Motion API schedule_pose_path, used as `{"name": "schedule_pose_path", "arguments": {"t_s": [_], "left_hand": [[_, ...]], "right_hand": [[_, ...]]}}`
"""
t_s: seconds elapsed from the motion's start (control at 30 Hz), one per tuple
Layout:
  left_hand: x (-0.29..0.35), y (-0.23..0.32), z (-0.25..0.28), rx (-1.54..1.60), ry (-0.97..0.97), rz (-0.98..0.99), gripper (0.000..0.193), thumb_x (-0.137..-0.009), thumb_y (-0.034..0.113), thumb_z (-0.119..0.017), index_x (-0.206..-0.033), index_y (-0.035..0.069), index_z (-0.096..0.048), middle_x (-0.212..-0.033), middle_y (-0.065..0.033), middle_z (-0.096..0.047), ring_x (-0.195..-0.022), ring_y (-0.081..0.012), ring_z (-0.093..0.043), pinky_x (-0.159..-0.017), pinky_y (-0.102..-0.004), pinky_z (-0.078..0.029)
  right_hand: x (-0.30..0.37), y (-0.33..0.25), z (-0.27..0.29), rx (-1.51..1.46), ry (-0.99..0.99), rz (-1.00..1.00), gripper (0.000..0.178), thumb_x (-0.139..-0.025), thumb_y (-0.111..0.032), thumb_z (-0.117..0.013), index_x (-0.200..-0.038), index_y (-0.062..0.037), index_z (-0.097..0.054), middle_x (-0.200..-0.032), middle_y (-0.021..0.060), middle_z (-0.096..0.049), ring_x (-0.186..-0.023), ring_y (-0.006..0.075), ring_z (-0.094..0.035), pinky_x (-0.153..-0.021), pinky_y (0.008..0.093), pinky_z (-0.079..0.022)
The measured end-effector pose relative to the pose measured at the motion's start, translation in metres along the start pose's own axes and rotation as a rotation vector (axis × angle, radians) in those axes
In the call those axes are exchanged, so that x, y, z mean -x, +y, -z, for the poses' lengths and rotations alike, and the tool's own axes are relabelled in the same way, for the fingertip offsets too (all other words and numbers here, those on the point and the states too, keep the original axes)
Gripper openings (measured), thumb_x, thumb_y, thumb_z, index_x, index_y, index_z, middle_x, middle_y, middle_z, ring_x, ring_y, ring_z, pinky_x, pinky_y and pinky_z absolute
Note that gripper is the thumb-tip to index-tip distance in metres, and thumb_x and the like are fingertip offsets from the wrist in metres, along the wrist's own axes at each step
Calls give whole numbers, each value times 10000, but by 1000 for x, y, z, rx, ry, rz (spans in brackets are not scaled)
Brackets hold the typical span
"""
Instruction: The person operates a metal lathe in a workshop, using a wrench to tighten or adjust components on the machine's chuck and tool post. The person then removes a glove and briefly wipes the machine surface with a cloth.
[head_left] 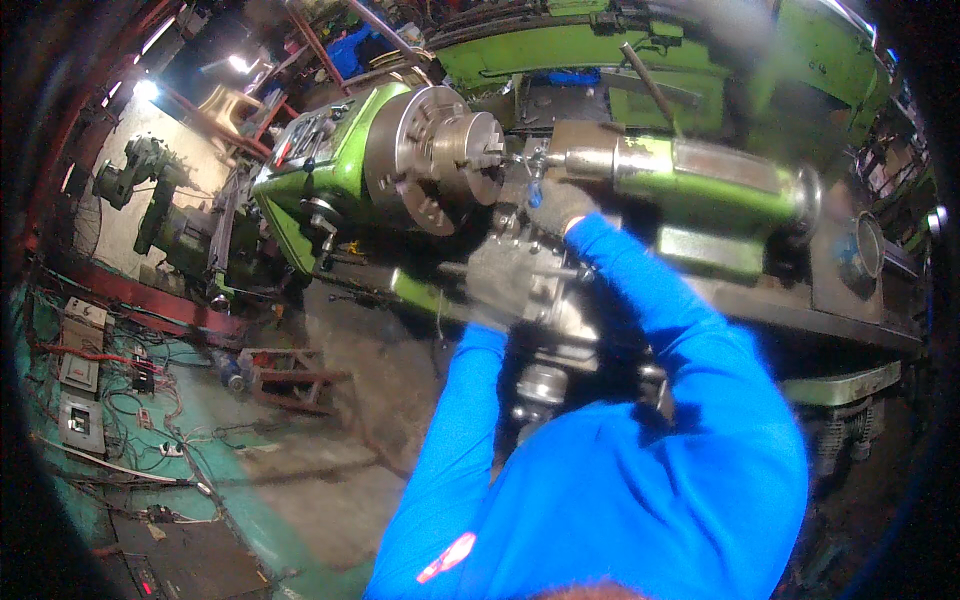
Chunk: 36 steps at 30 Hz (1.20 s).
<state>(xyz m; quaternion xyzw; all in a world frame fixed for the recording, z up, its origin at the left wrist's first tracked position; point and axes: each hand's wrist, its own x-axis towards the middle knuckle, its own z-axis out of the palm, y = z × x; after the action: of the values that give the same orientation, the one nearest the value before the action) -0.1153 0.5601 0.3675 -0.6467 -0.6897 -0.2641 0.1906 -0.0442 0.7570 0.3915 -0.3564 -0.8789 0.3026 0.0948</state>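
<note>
A green metal lathe spans the middle of the view. Its large round chuck [420, 150] holds a stepped metal workpiece [465, 143]. To the right stands the tailstock [700, 190], its bright quill pointing at the workpiece. My gloved right hand [562, 210] is curled just below the quill, beside a small blue piece [535, 192]; what its fingers hold is hidden. Nearer to me, my gloved left hand [500, 280] lies over the metal carriage [548, 285], close to a short bar. Blur hides its fingers. Both sleeves are bright blue.
Small tools lie on the green headstock [310, 145]. A handwheel [808, 203] ends the tailstock at right. On the floor at left are tangled cables, electrical boxes [82, 425] and a rusty metal frame [300, 378]. Another green machine [660, 75] stands behind.
</note>
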Motion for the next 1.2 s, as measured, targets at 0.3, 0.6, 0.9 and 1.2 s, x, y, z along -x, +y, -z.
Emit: {"name": "schedule_pose_path", "arguments": {"t_s": [0.3, 0.6, 0.9, 1.2], "left_hand": [[-4, 5, 6, 16, -30, 43, 222, -910, 217, -586, -972, 77, -746, -948, -156, -727, -917, -382, -676, -872, -527, -533], [-13, 13, 14, -113, -103, -23, 206, -902, 205, -596, -954, 74, -746, -917, -144, -723, -890, -349, -684, -808, -494, -545], [-9, 7, 7, -85, 20, -44, 197, -874, 215, -609, -930, 90, -751, -915, -143, -721, -902, -347, -683, -816, -490, -544], [-10, 13, 10, 39, 86, 13, 186, -875, 225, -605, -903, 102, -742, -894, -149, -716, -870, -369, -678, -820, -505, -539]], "right_hand": [[8, -2, 5, 1, 33, 76, 449, -976, -421, -534, -1119, -35, -710, -1095, 293, -713, -1052, 472, -683, -972, 522, -527], [-9, 6, -9, 18, 22, 107, 467, -986, -448, -510, -1110, -41, -703, -1074, 294, -710, -1023, 475, -684, -940, 529, -528], [7, -2, 8, -7, -37, -7, 483, -944, -443, -572, -1227, -67, -682, -1197, 252, -709, -1127, 422, -680, -1011, 497, -520], [8, 0, 10, -4, -13, -33, 478, -939, -425, -584, -1233, -60, -678, -1193, 252, -711, -1122, 423, -683, -1013, 496, -522]]}}
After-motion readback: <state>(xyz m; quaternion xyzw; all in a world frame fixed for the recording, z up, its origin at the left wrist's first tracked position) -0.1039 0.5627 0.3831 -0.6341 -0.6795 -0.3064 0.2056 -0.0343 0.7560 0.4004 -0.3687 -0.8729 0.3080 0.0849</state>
